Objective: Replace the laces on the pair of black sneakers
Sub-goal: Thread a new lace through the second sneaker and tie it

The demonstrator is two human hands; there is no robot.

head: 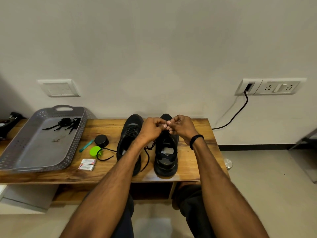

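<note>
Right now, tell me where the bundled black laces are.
In the head view, the bundled black laces lie in the far half of the grey tray, at the left end of the wooden bench, well left of the left sneaker.

— What sits on the wooden desk (106, 125)?
— A grey perforated tray (39, 152) takes up its left end. Right of centre stand two black shoes, side by side, toes to the wall: the first sneaker (129, 133) nearer the tray, the second sneaker (165, 162) beside it.
— And between tray and shoes?
— A black round lid (101, 140), a green cap (94, 150) just in front of it, a teal stick (86, 145), two small white boxes (88, 161) near the front edge, and a black lace (109, 149) looped by the cap.
</note>
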